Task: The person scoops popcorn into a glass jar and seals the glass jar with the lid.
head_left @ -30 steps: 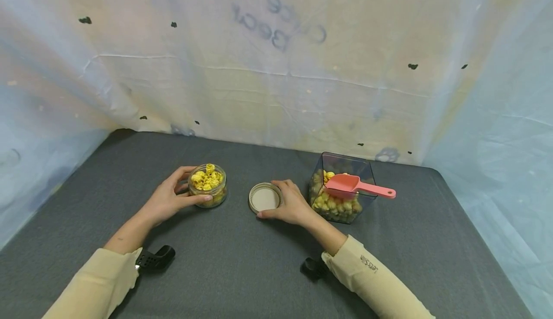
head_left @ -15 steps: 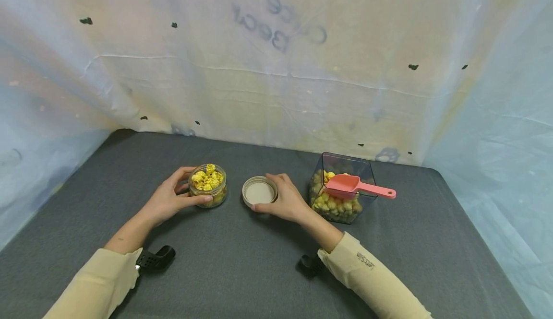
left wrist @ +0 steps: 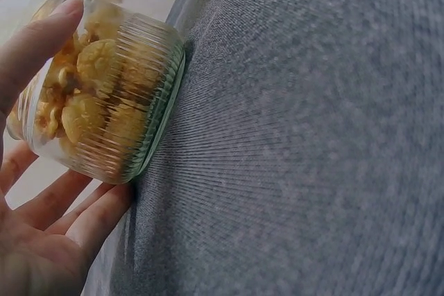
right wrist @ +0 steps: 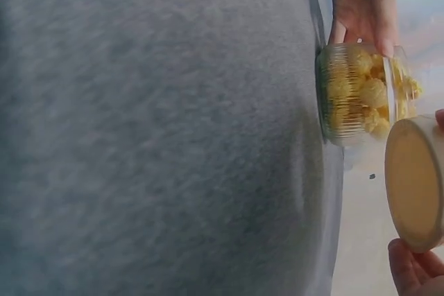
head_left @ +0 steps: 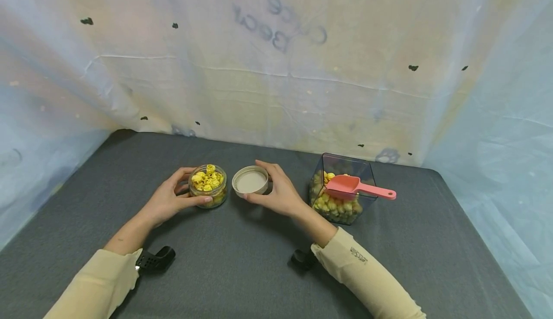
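A ribbed glass jar (head_left: 209,193) heaped with yellow popcorn stands upright on the grey cloth. My left hand (head_left: 168,196) holds it from the left, thumb in front and fingers behind; the left wrist view shows the thumb at the rim of the jar (left wrist: 104,95). Just right of the jar, my right hand (head_left: 278,190) pinches a round lid (head_left: 249,181) by its edge, between thumb and fingers. The lid hangs above the cloth with its pale, rimmed side up, apart from the jar. In the right wrist view, the tan underside of the lid (right wrist: 411,184) faces the table.
To the right, a clear square bin (head_left: 337,208) holds more popcorn. A pink scoop (head_left: 345,184) lies across its top, handle sticking out over the right side. A printed sheet (head_left: 268,98) hangs behind the grey table (head_left: 224,271).
My right hand has lifted the lid off the cloth and carried it left, close to the jar. The left hand and jar have stayed in place.
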`<state>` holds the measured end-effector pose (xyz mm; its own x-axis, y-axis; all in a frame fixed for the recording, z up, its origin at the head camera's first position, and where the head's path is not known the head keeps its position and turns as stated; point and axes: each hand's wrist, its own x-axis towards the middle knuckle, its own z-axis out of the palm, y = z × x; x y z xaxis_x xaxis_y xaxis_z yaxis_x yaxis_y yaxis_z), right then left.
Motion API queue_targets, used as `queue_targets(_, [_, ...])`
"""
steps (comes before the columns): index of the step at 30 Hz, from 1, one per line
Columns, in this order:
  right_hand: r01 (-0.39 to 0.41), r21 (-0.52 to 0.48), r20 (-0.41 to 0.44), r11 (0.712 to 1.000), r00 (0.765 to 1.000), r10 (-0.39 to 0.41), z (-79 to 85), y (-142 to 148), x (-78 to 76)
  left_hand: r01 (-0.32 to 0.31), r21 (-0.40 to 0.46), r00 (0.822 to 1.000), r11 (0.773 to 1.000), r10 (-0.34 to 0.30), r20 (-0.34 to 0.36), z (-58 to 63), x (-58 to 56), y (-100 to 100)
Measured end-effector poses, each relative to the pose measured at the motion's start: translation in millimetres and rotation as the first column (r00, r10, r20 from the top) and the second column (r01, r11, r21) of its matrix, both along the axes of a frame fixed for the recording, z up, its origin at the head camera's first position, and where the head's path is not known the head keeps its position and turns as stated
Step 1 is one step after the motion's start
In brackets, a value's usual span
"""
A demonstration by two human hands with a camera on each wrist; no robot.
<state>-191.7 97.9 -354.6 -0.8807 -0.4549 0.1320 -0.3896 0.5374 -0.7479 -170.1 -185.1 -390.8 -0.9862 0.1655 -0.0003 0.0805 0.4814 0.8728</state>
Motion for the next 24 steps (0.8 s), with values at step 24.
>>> queue_targets(24, [-0.071,-0.145,-0.017,0.987,0.997,0.07,6.6,-17.6,-7.0,0.002,0.045,1.0,0.999,-0.002,-0.007,-2.0,0.7,0.3])
